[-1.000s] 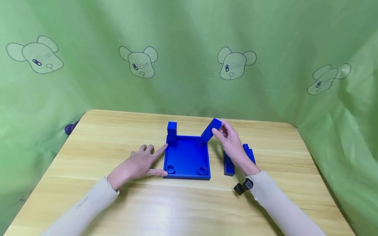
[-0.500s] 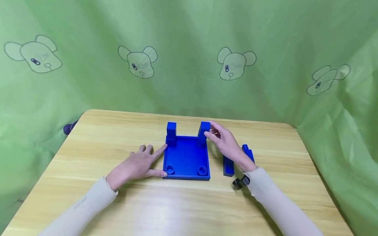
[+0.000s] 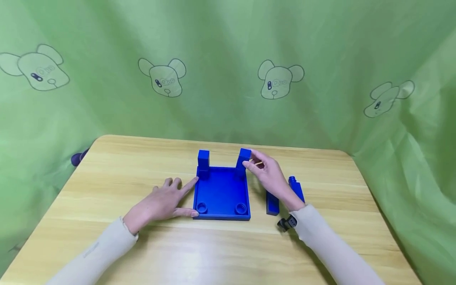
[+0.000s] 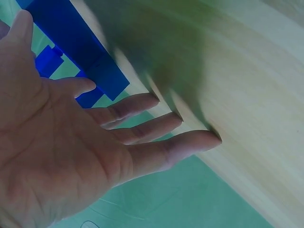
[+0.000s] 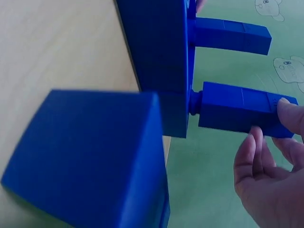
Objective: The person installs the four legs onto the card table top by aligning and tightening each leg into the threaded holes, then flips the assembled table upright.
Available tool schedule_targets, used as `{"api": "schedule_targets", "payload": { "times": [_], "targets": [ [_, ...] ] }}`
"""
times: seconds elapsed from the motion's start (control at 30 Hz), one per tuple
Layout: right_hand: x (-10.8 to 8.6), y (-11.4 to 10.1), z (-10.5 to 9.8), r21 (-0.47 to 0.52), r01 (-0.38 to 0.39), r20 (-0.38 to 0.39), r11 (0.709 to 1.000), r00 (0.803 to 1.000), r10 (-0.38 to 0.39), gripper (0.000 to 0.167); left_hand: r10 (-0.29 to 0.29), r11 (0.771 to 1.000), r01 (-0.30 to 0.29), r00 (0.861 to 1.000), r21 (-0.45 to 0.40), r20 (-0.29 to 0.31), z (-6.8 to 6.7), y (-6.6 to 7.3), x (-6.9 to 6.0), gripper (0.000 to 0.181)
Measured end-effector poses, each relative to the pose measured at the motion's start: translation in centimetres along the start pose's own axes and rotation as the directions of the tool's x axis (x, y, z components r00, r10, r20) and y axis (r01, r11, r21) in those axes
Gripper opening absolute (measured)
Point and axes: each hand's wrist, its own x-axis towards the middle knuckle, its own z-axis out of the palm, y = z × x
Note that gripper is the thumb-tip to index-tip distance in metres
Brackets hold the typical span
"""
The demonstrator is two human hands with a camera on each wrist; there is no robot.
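Note:
A square blue tabletop [image 3: 221,194] with a raised rim lies upturned on the table, round threaded sockets showing at its two near corners. One blue leg [image 3: 203,160] stands upright at the far left corner. At the far right corner my right hand [image 3: 272,178] pinches a second blue leg [image 5: 237,107] near its top between thumb and fingers. That leg tilts slightly, and its threaded neck shows between it and the tabletop in the right wrist view. My left hand [image 3: 160,204] rests with fingers spread, index finger and thumb touching the tabletop's left edge.
Two loose blue legs lie right of the tabletop, a nearer leg [image 3: 272,203] and another leg [image 3: 296,189] with its threaded end pointing away, both partly hidden by my right arm. A green printed curtain [image 3: 221,111] hangs behind the wooden table [image 3: 142,158].
My right hand has swung the top of the second leg leftward, from a strong slant to nearly upright at the far right corner. The left hand keeps its place on the tabletop.

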Motion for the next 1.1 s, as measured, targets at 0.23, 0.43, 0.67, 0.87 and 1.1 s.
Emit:
{"api": "schedule_targets", "payload": {
  "times": [0.23, 0.43, 0.67, 0.87, 1.1],
  "targets": [
    [0.0, 0.1, 0.5, 0.029, 0.01, -0.091, 1.0, 0.996, -0.008, 0.045, -0.007, 1.0, 0.007, 1.0, 0.016, 0.002, -0.3, -0.1, 0.3, 0.107],
    [0.0, 0.1, 1.1, 0.044, 0.022, -0.133, 0.999, 0.991, -0.016, 0.037, -0.008, 1.0, 0.008, 1.0, 0.012, 0.004, -0.3, -0.2, 0.3, 0.107],
    [-0.4, 0.2, 1.4, 0.018, 0.035, -0.127, 0.999, 0.991, -0.032, 0.029, 0.0, 1.0, 0.0, 1.0, -0.015, 0.008, 0.0, 0.1, -0.1, 0.108],
    [-0.2, 0.5, 1.0, -0.002, 0.018, -0.055, 1.0, 0.998, -0.018, 0.049, -0.008, 1.0, 0.008, 1.0, 0.005, -0.005, -0.1, 0.0, -0.2, 0.105],
    [-0.2, 0.9, 0.5, -0.015, 0.011, -0.031, 1.0, 0.999, -0.012, 0.034, -0.002, 1.0, 0.002, 1.0, -0.005, 0.008, 0.0, -0.1, 0.0, 0.107]
  ]
}}
